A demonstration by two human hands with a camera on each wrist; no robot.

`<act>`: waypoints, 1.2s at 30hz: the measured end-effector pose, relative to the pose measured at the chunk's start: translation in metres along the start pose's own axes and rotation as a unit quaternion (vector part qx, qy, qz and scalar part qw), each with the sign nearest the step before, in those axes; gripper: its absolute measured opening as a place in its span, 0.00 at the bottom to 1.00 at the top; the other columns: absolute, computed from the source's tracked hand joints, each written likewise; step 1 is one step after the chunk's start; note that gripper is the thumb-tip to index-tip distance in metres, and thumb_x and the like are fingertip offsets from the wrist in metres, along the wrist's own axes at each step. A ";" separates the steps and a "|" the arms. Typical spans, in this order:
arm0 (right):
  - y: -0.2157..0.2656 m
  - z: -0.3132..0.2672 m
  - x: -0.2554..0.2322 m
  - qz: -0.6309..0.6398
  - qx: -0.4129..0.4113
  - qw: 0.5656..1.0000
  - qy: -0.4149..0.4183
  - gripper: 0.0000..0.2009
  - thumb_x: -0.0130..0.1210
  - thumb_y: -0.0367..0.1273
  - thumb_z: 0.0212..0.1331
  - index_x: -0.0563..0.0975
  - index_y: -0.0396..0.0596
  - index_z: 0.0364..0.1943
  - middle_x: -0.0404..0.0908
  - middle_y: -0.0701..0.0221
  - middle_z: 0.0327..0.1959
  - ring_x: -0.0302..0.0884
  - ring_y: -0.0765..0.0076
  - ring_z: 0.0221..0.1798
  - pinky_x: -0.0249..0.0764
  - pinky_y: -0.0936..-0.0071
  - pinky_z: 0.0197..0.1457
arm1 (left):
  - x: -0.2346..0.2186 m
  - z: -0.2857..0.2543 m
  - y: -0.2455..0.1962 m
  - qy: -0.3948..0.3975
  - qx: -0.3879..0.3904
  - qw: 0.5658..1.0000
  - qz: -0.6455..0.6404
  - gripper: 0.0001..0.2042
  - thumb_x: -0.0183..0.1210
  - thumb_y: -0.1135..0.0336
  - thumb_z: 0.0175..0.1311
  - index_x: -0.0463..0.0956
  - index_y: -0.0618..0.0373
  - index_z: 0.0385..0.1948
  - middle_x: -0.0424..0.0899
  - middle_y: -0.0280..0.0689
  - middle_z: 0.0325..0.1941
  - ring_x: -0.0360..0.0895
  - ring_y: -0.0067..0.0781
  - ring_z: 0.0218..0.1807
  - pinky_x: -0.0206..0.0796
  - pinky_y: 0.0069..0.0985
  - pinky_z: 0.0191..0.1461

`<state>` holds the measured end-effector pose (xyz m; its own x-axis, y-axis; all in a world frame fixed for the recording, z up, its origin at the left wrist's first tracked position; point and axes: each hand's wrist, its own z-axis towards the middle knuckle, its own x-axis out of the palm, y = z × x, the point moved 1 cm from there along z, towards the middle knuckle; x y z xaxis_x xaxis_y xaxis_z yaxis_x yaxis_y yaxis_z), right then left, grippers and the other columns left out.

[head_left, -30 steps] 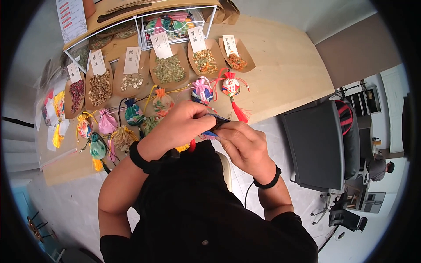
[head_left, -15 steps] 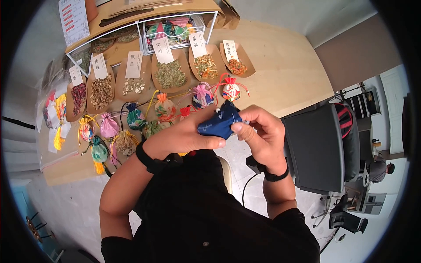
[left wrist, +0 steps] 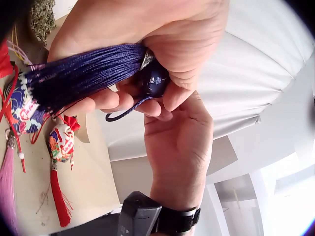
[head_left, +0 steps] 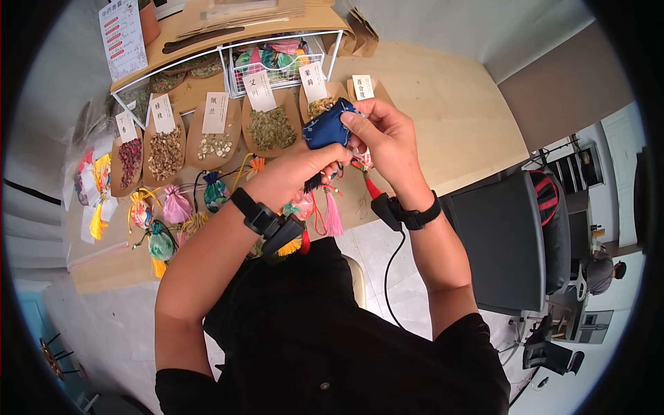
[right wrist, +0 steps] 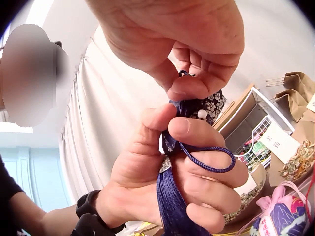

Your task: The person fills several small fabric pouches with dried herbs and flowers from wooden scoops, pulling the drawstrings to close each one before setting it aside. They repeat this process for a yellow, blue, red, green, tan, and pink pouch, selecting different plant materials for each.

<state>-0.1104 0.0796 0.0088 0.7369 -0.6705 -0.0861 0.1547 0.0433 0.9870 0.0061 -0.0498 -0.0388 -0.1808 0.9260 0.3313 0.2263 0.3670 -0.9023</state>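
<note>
Above the table's near side, a dark blue patterned pouch (head_left: pixel 326 130) is pinched between both hands. My left hand (head_left: pixel 301 166) has its thumb and fingers on the pouch's lower part; in the left wrist view the left hand (left wrist: pixel 162 39) lies over the purple-blue tassel (left wrist: pixel 83 73) beside the pouch's blue fabric (left wrist: pixel 155 81). My right hand (head_left: pixel 389 135) grips the other end with thumb and fingertips. From the right wrist view, the right hand (right wrist: pixel 182 44) pinches the gathered fabric, a white bead (right wrist: pixel 202 114) and a looped cord (right wrist: pixel 211 167) beside it.
Paper trays of dried herbs with labels (head_left: pixel 217 113) line the table's back. Colourful tasselled pouches (head_left: pixel 176 205) lie in front of them. A white wire basket (head_left: pixel 277 72) sits under the wooden shelf. A black chair (head_left: pixel 494 242) stands at the right.
Both hands have moved up and away from the body with the blue pouch, which now covers part of the herb trays. Its dark tassel hangs below the left hand.
</note>
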 end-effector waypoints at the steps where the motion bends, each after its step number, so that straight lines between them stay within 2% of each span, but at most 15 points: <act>1: -0.002 0.004 0.001 0.003 -0.004 1.000 -0.003 0.06 0.63 0.28 0.70 0.83 0.39 0.44 0.84 0.75 0.30 0.75 0.86 0.27 0.70 0.83 0.29 | -0.004 0.004 0.000 -0.004 0.006 1.000 -0.001 0.10 0.64 0.58 0.66 0.81 0.54 0.37 0.78 0.27 0.32 0.73 0.16 0.35 0.65 0.19 0.43; 3: -0.005 0.012 0.003 0.011 -0.010 1.000 -0.006 0.06 0.64 0.28 0.70 0.83 0.39 0.43 0.83 0.76 0.29 0.74 0.86 0.27 0.69 0.83 0.29 | -0.013 0.007 0.000 -0.020 0.001 1.000 0.005 0.08 0.62 0.59 0.66 0.81 0.52 0.36 0.78 0.27 0.33 0.72 0.16 0.36 0.64 0.18 0.44; 7: -0.020 0.034 -0.003 -0.003 0.020 1.000 -0.011 0.06 0.65 0.29 0.68 0.83 0.40 0.41 0.83 0.76 0.28 0.75 0.85 0.26 0.70 0.82 0.29 | -0.026 0.016 -0.007 -0.081 0.037 0.992 0.089 0.08 0.58 0.58 0.67 0.79 0.50 0.32 0.77 0.26 0.32 0.70 0.15 0.34 0.61 0.19 0.42; 10: -0.032 0.049 -0.006 -0.014 0.041 0.999 -0.026 0.06 0.66 0.30 0.67 0.83 0.41 0.40 0.83 0.76 0.28 0.76 0.84 0.26 0.70 0.82 0.28 | -0.044 0.030 -0.019 -0.074 0.009 0.984 0.160 0.10 0.59 0.56 0.66 0.78 0.51 0.30 0.76 0.25 0.29 0.69 0.16 0.32 0.61 0.19 0.39; 11: -0.036 0.055 -0.006 -0.015 0.055 0.998 -0.036 0.07 0.67 0.30 0.67 0.83 0.41 0.39 0.83 0.76 0.27 0.76 0.84 0.26 0.70 0.82 0.28 | -0.048 0.039 -0.016 -0.050 0.043 0.989 0.136 0.12 0.60 0.54 0.67 0.76 0.50 0.27 0.74 0.25 0.24 0.68 0.17 0.28 0.59 0.20 0.36; 14: -0.049 0.071 -0.010 -0.025 0.098 0.994 -0.043 0.06 0.66 0.32 0.68 0.83 0.44 0.39 0.82 0.77 0.28 0.77 0.84 0.26 0.71 0.83 0.29 | -0.058 0.056 -0.021 -0.076 -0.001 0.985 0.155 0.16 0.61 0.50 0.67 0.73 0.49 0.25 0.71 0.25 0.21 0.65 0.19 0.24 0.57 0.21 0.31; 15: -0.055 0.075 -0.012 -0.029 0.113 0.992 -0.040 0.06 0.66 0.33 0.69 0.83 0.45 0.39 0.82 0.78 0.29 0.77 0.84 0.27 0.71 0.83 0.30 | -0.060 0.060 -0.022 -0.088 -0.041 0.984 0.151 0.22 0.59 0.41 0.68 0.69 0.47 0.23 0.65 0.25 0.18 0.61 0.20 0.20 0.53 0.23 0.27; 18: -0.071 0.084 -0.015 -0.016 0.157 0.987 -0.032 0.06 0.65 0.32 0.69 0.82 0.45 0.38 0.82 0.78 0.28 0.77 0.84 0.26 0.72 0.83 0.30 | -0.067 0.072 -0.029 -0.132 -0.116 0.964 0.198 0.27 0.55 0.32 0.68 0.68 0.47 0.23 0.61 0.24 0.16 0.58 0.20 0.19 0.50 0.23 0.25; 19: -0.075 0.086 -0.017 -0.016 0.170 0.985 -0.035 0.06 0.65 0.32 0.69 0.82 0.45 0.38 0.82 0.78 0.28 0.77 0.83 0.26 0.72 0.83 0.29 | -0.067 0.076 -0.027 -0.163 -0.127 0.954 0.218 0.32 0.48 0.25 0.67 0.71 0.48 0.24 0.58 0.23 0.16 0.55 0.20 0.18 0.46 0.24 0.24; 22: -0.087 0.090 -0.021 -0.011 0.200 0.979 -0.048 0.06 0.64 0.31 0.68 0.82 0.42 0.37 0.81 0.75 0.27 0.77 0.81 0.25 0.73 0.83 0.27 | -0.072 0.088 -0.022 -0.211 -0.043 0.928 0.305 0.35 0.47 0.28 0.68 0.76 0.58 0.24 0.67 0.31 0.16 0.64 0.29 0.20 0.57 0.30 0.28; 25: -0.092 0.092 -0.024 -0.007 0.225 0.972 -0.065 0.07 0.63 0.29 0.68 0.82 0.39 0.35 0.82 0.72 0.26 0.77 0.79 0.23 0.73 0.82 0.25 | -0.072 0.093 -0.021 -0.267 0.093 0.867 0.410 0.36 0.47 0.33 0.68 0.79 0.68 0.27 0.77 0.43 0.22 0.75 0.39 0.28 0.69 0.38 0.39; 28: -0.092 0.092 -0.026 -0.019 0.249 0.966 -0.066 0.06 0.62 0.29 0.68 0.82 0.39 0.36 0.81 0.72 0.27 0.76 0.80 0.24 0.72 0.82 0.23 | -0.063 0.086 -0.041 -0.233 -0.001 0.853 0.467 0.35 0.45 0.35 0.69 0.83 0.66 0.43 0.88 0.56 0.43 0.84 0.61 0.51 0.71 0.45 0.59; 31: -0.098 0.094 -0.026 -0.009 0.255 0.965 -0.066 0.08 0.62 0.29 0.67 0.82 0.36 0.34 0.82 0.69 0.25 0.76 0.77 0.21 0.70 0.80 0.20 | -0.053 0.080 -0.055 -0.214 0.016 0.807 0.550 0.32 0.47 0.38 0.67 0.85 0.65 0.41 0.89 0.54 0.42 0.85 0.60 0.50 0.72 0.46 0.56; 34: -0.105 0.099 -0.028 -0.004 0.266 0.962 -0.056 0.08 0.62 0.28 0.66 0.82 0.35 0.33 0.81 0.68 0.24 0.75 0.76 0.20 0.68 0.79 0.18 | -0.047 0.082 -0.055 -0.226 0.081 0.761 0.603 0.29 0.49 0.43 0.68 0.85 0.65 0.33 0.87 0.56 0.36 0.85 0.59 0.45 0.73 0.48 0.51; 36: -0.110 0.102 -0.031 -0.006 0.270 0.961 -0.058 0.08 0.61 0.28 0.66 0.82 0.34 0.32 0.81 0.67 0.24 0.74 0.76 0.19 0.67 0.78 0.17 | -0.042 0.084 -0.057 -0.217 0.106 0.736 0.633 0.27 0.49 0.45 0.69 0.85 0.64 0.31 0.87 0.55 0.35 0.85 0.59 0.44 0.74 0.48 0.49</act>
<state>-0.2174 0.0197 -0.0828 0.6533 -0.7485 -0.1134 -0.2252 -0.3351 0.9149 -0.0793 -0.1175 -0.0240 -0.2535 0.3820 -0.8887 0.3303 -0.8293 -0.4507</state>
